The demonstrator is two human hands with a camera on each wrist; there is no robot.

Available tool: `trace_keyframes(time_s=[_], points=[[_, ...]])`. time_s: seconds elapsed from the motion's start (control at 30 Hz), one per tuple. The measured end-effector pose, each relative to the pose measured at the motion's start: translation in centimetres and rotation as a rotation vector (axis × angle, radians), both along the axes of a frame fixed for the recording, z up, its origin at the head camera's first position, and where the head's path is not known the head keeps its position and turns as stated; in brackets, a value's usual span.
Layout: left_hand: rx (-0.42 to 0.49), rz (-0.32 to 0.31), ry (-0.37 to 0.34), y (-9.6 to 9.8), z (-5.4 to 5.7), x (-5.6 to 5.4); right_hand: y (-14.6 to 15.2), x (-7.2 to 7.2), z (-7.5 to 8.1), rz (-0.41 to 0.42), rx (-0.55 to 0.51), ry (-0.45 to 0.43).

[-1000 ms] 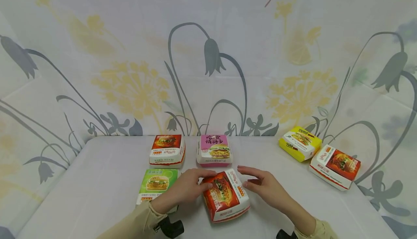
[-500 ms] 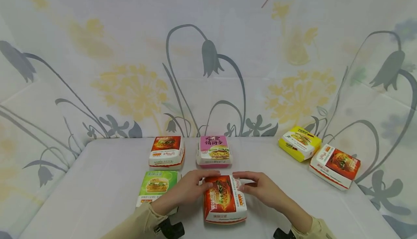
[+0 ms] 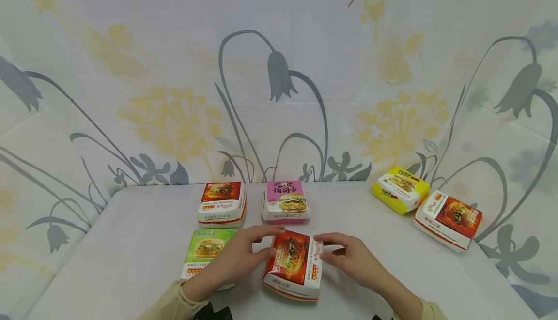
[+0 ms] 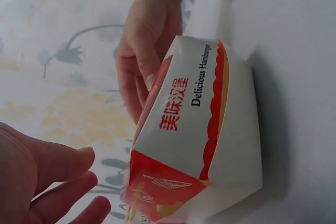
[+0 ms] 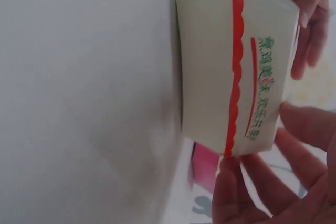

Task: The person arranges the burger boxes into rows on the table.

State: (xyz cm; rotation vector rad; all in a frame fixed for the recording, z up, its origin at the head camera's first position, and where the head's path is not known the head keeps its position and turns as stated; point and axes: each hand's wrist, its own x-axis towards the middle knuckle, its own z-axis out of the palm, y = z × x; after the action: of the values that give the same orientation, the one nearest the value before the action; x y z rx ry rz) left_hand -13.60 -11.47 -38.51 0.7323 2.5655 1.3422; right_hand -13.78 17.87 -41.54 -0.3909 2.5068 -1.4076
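A red-and-white hamburger box (image 3: 291,257) sits on the white table between my hands, turned slightly askew. My left hand (image 3: 241,257) is at its far left side, thumb and forefinger spread; in the left wrist view its fingertips (image 4: 86,156) show a gap to the box. On the other side, my right hand (image 3: 355,262) holds the box's far right corner. The right wrist view has the thumb (image 5: 302,121) against the box's upper edge and the other fingers round its far end. A green hamburger box (image 3: 208,250) lies partly hidden behind my left forearm.
Behind stand another red-and-white box (image 3: 222,204) and a pink box (image 3: 286,202). At the far right, a yellow box (image 3: 400,189) lies against a further red-and-white box (image 3: 449,220). A flowered cloth (image 3: 279,116) hangs at the table's back edge.
The box between my hands first turned straighter, then shifted a little left and turned askew the other way. My left hand moved slightly left; my right hand stayed at the box's right side.
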Motion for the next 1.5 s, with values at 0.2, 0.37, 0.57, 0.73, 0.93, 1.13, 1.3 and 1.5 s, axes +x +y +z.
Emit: trace_keyframes(time_s=[0.2, 0.37, 0.57, 0.73, 0.93, 1.13, 1.3, 1.5], points=[[-0.032, 0.002, 0.003, -0.3, 0.5, 0.9, -0.4, 1.8, 0.9, -0.064, 0.114, 0.078], [-0.081, 0.004, 0.011, -0.4, 0.3, 1.0, -0.3, 2.7, 1.1, -0.074, 0.127, 0.127], [-0.116, -0.016, -0.005, -0.3, -0.3, 0.8, -0.2, 3.1, 0.9, -0.058, 0.111, 0.126], [-0.131, -0.027, 0.005, 0.0, -0.5, 0.7, 0.1, 3.1, 0.7, 0.004, 0.081, 0.13], [-0.133, -0.049, 0.016, 0.3, -0.8, 0.7, 0.4, 3.0, 0.2, 0.08, 0.024, 0.107], [-0.118, -0.068, 0.011, 0.5, -0.9, 0.5, 0.1, 2.7, 0.0, 0.098, -0.031, 0.164], [-0.12, -0.094, -0.002, 0.5, -0.9, 0.1, -0.5, 2.4, -0.2, 0.1, -0.045, 0.16], [-0.125, -0.108, -0.028, 0.5, -0.8, -0.1, -1.4, 2.0, -0.3, 0.106, -0.093, 0.1]])
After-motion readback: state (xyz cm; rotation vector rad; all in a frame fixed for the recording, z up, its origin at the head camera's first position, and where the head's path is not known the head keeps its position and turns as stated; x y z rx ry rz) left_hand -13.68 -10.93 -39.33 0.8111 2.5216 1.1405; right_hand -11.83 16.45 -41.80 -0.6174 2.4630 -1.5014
